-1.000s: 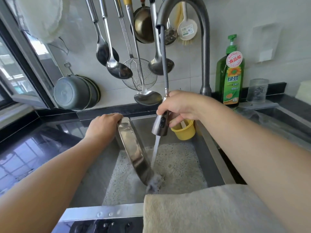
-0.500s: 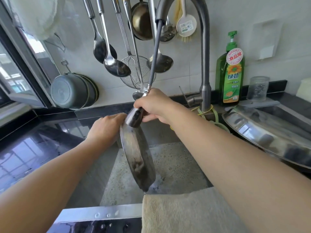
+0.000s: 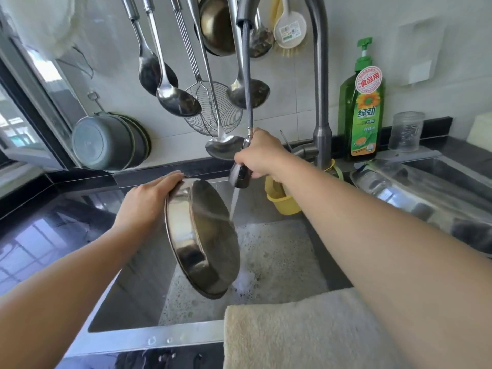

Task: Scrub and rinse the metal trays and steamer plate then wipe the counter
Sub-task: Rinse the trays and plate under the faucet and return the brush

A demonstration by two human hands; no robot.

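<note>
From the head camera, I saw my left hand (image 3: 149,203) gripping the top edge of a round metal tray (image 3: 205,241). The tray was tipped up on its side over the sink (image 3: 138,283), with its shiny underside facing me. It hung in the air and did not touch the sink floor.

My right hand (image 3: 262,155) was closed around the pull-out spray head (image 3: 239,175), just beside the top right of the tray. Its gray hose (image 3: 247,83) ran up into the bent tap (image 3: 320,75). Water (image 3: 234,203) ran down from the spray head past the tray's right edge and splashed into white foam (image 3: 271,251) on the sink floor.

A pale towel (image 3: 298,331) lay over the front edge of the sink. A small yellow cup (image 3: 282,201) hung inside the sink under my right wrist. To the right, a bigger metal tray (image 3: 415,193) rested tilted in the next sink. A green soap bottle (image 3: 363,107) and a clear jar (image 3: 406,131) stood on the bench behind it. The dark bench (image 3: 40,235) was on the left. Ladles and a wire skimmer (image 3: 215,113) hung on the wall.
</note>
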